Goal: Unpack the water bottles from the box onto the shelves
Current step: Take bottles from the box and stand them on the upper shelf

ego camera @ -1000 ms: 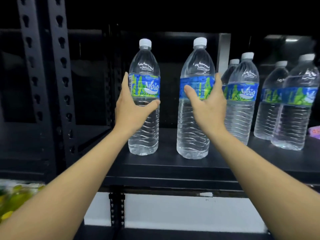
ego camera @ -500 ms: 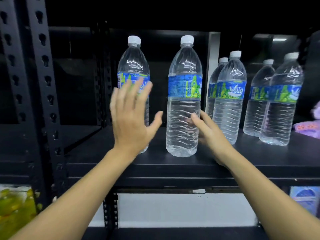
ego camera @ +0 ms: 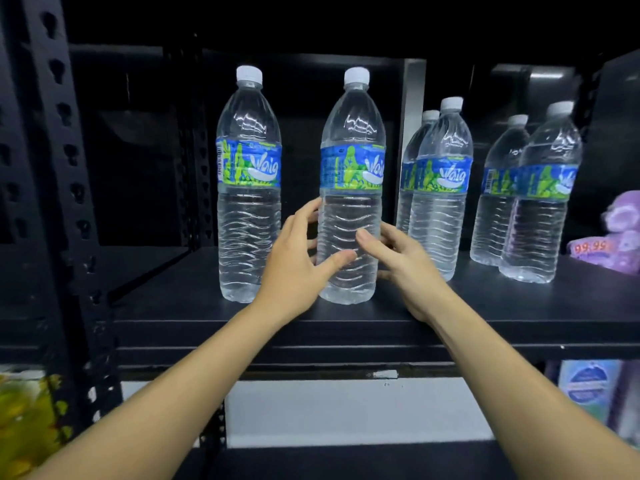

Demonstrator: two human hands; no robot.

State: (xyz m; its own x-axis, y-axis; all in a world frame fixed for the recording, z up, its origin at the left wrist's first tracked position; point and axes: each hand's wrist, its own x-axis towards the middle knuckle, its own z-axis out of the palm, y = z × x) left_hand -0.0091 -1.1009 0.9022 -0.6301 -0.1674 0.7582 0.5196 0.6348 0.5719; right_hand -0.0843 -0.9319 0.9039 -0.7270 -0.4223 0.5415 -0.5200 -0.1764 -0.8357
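Fingers (ego camera: 305,212) half-curled, wrapping second bottle (ego camera: 351,168) from left

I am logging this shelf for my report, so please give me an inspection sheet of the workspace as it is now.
Surface: black shelf, bottles upright on it.
Job's things: leftmost bottle stands free; second bottle between the hands; four more bottles at right; box not in view.
Clutter: purple plush toy, far right.
Grippers: left hand and right hand both curl round the second bottle.
Cables: nothing seen.
Surroundings: perforated rack upright at left; packaged goods below, blurred.
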